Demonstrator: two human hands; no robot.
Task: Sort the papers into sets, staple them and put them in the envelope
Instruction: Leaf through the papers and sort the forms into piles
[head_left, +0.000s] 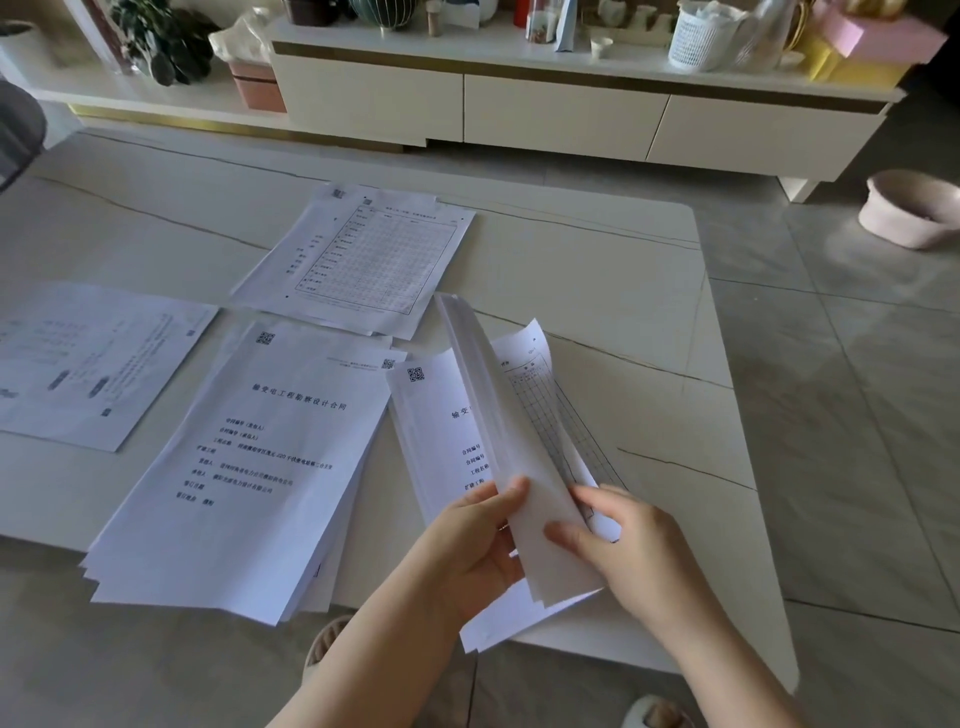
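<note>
Several piles of printed white papers lie on a pale marble table (597, 270). A stack of sheets (441, 447) sits at the front right, and both hands leaf through it. My left hand (472, 545) grips its lower edge, thumb on the lifted sheets. My right hand (618, 545) pinches a raised, bent bundle of sheets (524, 431), showing a table-printed page beneath. A title-page pile (249, 462) lies to the left. A pile with a grid form (363, 260) lies behind. Another pile (88, 358) sits at far left. No stapler or envelope is in view.
A long white low cabinet (561, 114) with jars, a white basket (701, 36) and boxes stands behind the table. A pink basin (909, 213) sits on the tiled floor at right. A potted plant (161, 41) stands at back left. Slippered feet show below the table's front edge.
</note>
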